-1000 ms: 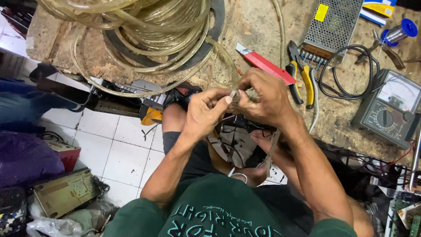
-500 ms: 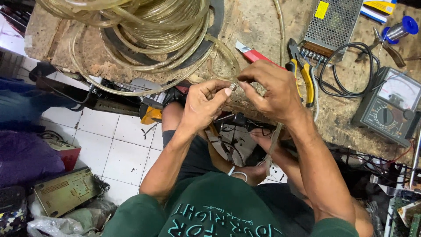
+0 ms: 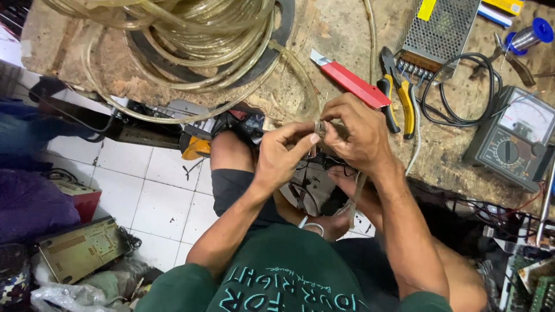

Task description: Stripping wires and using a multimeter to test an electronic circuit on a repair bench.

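My left hand [image 3: 283, 153] and my right hand [image 3: 355, 136] meet at the front edge of a worn wooden bench [image 3: 341, 29]. Both pinch the end of a clear plastic tube [image 3: 319, 128] between fingertips. That tube runs back to a big coil of clear tubing [image 3: 191, 40] lying on the bench at the upper left. A strip of the tube hangs down below my right hand. The exact tip is hidden by my fingers.
A red utility knife [image 3: 350, 81] and yellow-handled pliers [image 3: 399, 98] lie just behind my right hand. Further right are a metal power supply box [image 3: 442, 29], a black cable loop [image 3: 462, 92], an analogue multimeter [image 3: 514, 138] and a solder spool [image 3: 529, 34]. Electronic junk lies on the tiled floor [image 3: 150, 196].
Both hands have shifted slightly toward the bench and right, staying pinched together on the tube end. The fingers have re-gripped a little.
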